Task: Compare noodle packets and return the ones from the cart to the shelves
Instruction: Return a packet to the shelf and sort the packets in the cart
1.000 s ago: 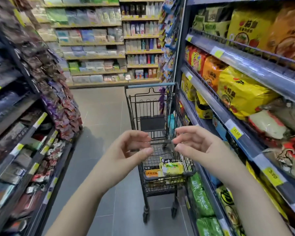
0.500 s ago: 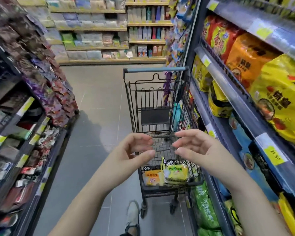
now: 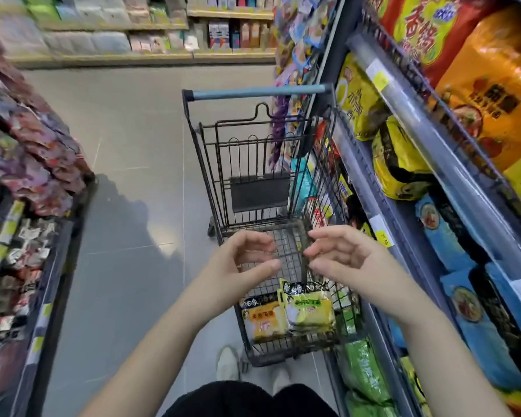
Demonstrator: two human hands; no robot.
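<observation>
Left hand [image 3: 245, 261] and right hand [image 3: 345, 260] are hovering empty, loosely curled; green packet [image 3: 309, 310] is sitting below, nearer the right.

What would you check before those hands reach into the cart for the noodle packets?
1. Left hand free: ok, fingers loosely curled, holding nothing.
2. Right hand free: ok, likewise empty.
3. Packets in sight: ok, orange packet and green packet lie at the near end of the cart, green overlapping orange.
4. Way down to them: ok, nothing covers them.
5. Cart near shelves: ok, it stands right beside them.
6. Matching shelf spot for each packet: cannot tell.
</observation>
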